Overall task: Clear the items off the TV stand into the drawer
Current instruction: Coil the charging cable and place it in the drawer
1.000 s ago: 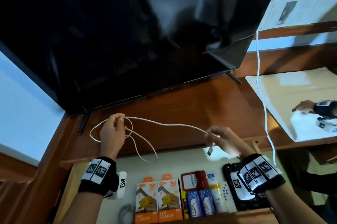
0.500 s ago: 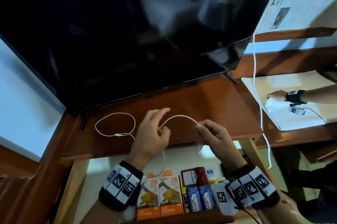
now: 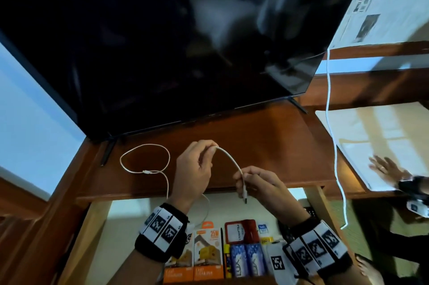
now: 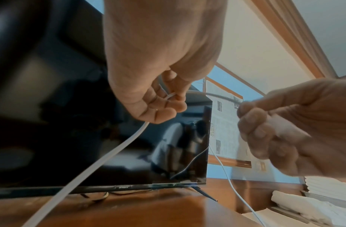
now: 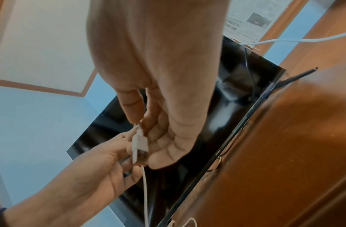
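Pinching white cable (image 3: 229, 159) over stand edge (image 3: 267, 186)

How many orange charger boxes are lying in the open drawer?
2. The left charger box lies partly hidden under the left hand's wristband; the right charger box lies beside it, touching. More may be hidden under the arms.

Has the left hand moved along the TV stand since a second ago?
Yes. The left hand has shifted right along the TV stand, away from the TV's left foot, closer to the right hand.
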